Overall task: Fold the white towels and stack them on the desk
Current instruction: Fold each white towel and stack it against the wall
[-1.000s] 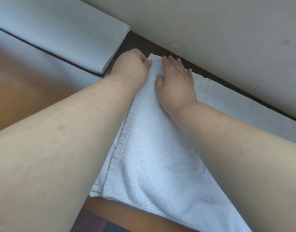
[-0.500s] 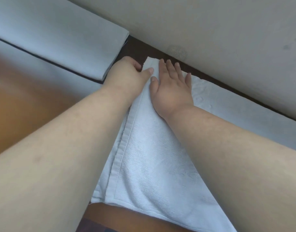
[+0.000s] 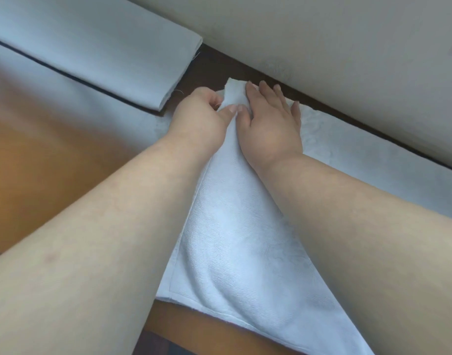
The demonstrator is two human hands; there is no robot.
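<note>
A white terry towel (image 3: 240, 242) lies folded lengthwise on the brown desk (image 3: 40, 160), running from the near edge to the wall. My left hand (image 3: 199, 119) pinches the far left corner of its top layer between thumb and fingers. Flat on the towel beside it rests my right hand (image 3: 271, 121), fingers spread toward the wall. A small flap of the corner stands up between the two hands. Another layer of white towel (image 3: 352, 149) lies flat under my right arm along the wall.
A folded white cloth (image 3: 91, 47) lies at the far left against the wall (image 3: 322, 42). More white fabric (image 3: 79, 98) with a dark line across it spreads below that cloth. The desk's near edge (image 3: 207, 329) runs under the towel's end.
Both hands have slid a little back from the wall. My left hand has pinched the far corner, and a small flap of it now stands up.
</note>
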